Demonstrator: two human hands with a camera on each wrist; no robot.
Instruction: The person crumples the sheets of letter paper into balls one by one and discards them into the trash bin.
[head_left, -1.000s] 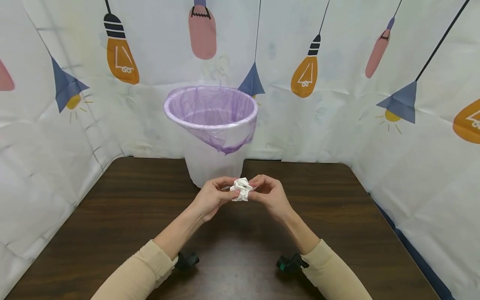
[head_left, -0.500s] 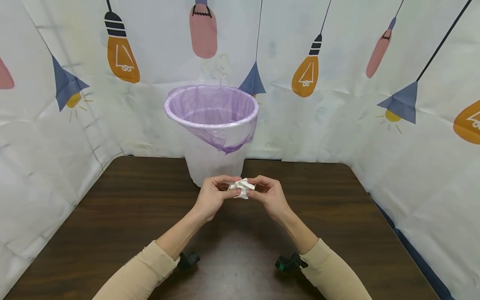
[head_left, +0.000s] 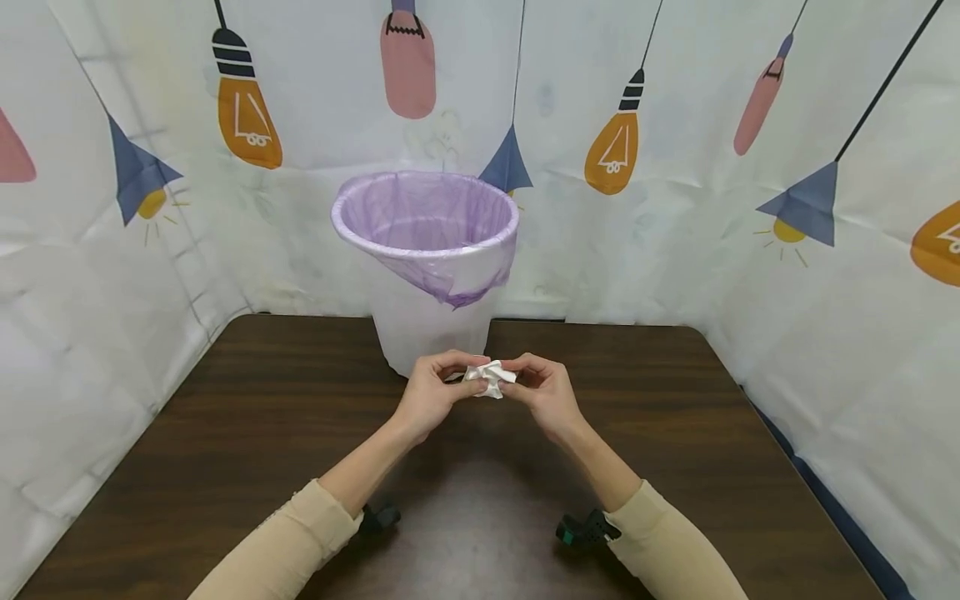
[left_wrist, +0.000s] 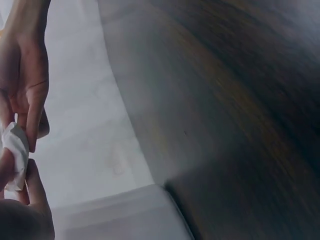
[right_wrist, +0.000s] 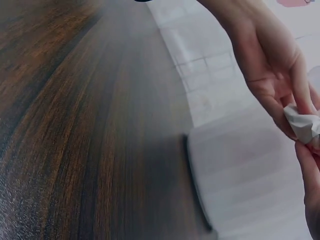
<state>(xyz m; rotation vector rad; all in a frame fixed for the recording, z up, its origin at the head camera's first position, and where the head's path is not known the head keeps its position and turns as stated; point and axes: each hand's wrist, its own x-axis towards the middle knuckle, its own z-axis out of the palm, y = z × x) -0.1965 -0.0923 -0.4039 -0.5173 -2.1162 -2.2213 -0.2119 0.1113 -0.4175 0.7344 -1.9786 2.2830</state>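
Head view looks down from above; both wrist views close, sharing the table (head_left: 675,433).

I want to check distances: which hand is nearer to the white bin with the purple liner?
Left, slightly. The left hand is directly in front of the bin, below its base; the right hand sits further to the right. Both pinch the crumpled paper.

White bin (head_left: 427,333) with purple liner (head_left: 423,221), dark wooden table (head_left: 675,467), lightbulb-print backdrop (head_left: 675,208)
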